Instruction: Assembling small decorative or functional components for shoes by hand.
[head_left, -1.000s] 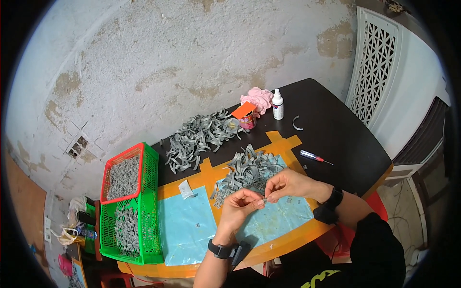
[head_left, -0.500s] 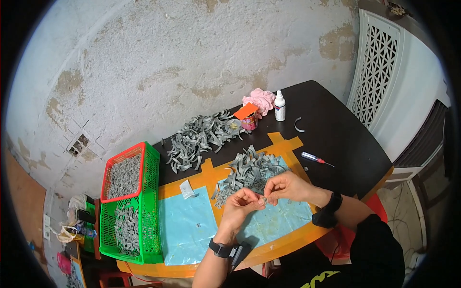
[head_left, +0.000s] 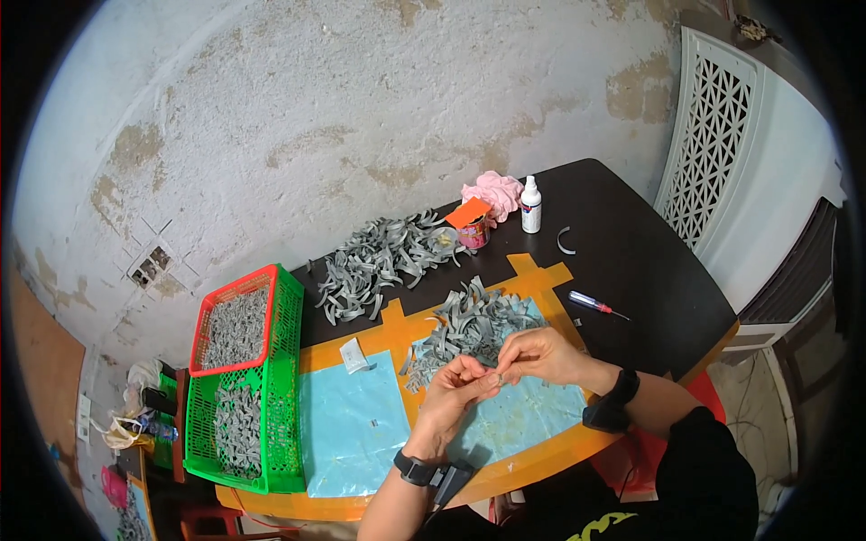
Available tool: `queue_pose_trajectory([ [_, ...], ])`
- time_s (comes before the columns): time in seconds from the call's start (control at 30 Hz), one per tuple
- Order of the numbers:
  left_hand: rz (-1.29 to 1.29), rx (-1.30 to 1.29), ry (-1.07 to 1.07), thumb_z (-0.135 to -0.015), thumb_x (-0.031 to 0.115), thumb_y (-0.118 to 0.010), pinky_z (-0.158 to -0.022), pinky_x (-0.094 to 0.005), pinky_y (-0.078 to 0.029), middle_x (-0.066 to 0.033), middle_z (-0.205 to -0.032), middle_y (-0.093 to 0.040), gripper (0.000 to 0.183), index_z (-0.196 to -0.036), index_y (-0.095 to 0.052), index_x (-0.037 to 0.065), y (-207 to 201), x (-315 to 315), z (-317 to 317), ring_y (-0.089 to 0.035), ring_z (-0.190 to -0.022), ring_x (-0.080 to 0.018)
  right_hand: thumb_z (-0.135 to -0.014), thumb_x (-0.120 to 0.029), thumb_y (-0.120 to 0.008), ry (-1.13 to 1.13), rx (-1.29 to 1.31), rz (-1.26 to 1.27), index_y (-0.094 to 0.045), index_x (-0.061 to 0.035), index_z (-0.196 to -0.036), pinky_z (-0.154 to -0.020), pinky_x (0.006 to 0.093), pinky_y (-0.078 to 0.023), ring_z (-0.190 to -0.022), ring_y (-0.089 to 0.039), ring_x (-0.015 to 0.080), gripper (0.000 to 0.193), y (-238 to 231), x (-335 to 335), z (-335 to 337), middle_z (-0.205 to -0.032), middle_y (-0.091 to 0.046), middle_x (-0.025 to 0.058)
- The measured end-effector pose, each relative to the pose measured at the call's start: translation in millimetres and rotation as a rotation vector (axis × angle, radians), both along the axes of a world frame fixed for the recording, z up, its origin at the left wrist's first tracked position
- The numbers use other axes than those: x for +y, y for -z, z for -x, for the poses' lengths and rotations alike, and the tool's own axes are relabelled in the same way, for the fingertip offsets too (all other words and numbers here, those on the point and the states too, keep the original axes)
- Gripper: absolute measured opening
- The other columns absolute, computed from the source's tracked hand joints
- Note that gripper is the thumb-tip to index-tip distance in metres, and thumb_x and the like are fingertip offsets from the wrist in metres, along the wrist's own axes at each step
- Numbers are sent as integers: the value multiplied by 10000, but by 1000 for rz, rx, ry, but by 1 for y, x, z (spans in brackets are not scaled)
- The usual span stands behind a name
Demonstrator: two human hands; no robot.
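My left hand (head_left: 454, 395) and my right hand (head_left: 543, 357) meet fingertip to fingertip above the light-blue sheet (head_left: 523, 417). Both pinch the same small grey piece (head_left: 500, 380), mostly covered by the fingers, so its exact shape is unclear. Just beyond the hands lies a heap of curved grey strips (head_left: 469, 325), with smaller grey bits (head_left: 420, 368) along its left side. Another, larger pile of grey curved strips (head_left: 370, 270) rests farther back on the dark table (head_left: 658, 243).
On the left, a red-rimmed basket (head_left: 268, 329) sits on a green basket (head_left: 282, 433); both contain small grey pieces. Toward the back stand a tin (head_left: 474, 233), a pink cloth (head_left: 494, 193) and a white bottle (head_left: 530, 207). A screwdriver (head_left: 595, 303) lies right of the hands.
My fingertips have drawn slightly closer around the small piece, covering more of it. The whole view has shifted slightly; the piles and baskets look unchanged.
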State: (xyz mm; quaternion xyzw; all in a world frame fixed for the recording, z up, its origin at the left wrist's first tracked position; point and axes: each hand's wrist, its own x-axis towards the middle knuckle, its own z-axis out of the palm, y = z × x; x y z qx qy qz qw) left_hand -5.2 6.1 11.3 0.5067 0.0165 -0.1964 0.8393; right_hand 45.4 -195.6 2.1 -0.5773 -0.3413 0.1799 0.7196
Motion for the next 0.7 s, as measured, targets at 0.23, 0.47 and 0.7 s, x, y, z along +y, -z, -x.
queue_pose_trajectory([
  [0.23, 50, 35, -6, -853, -20, -640, -817, -277, -551, -8, -846, -633, 117, -872, -568, 71, 2, -2, 0, -640, -858, -114, -790, 39, -672, 99, -240, 111, -674, -15, -872, -673, 252, -482, -793, -589, 125, 98, -6, 1, 0, -874, -585, 48],
  [0.47, 136, 9, -45, -858, -47, -618, -877, -306, -543, -31, -895, -627, 120, -882, -561, 56, 2, -5, 0, -643, -877, -143, -738, 22, -734, 209, -374, 148, -688, -27, -820, -691, 277, -463, -813, -587, 155, 106, -9, 1, -1, -864, -593, 61],
  [0.7, 186, 15, -4, -848, -62, -623, -874, -282, -534, -43, -967, -646, 157, -903, -551, 66, 3, -5, 0, -635, -919, -130, -736, 17, -738, 241, -462, 123, -681, -21, -820, -688, 279, -469, -802, -591, 157, 109, -11, 0, 0, -850, -597, 58],
])
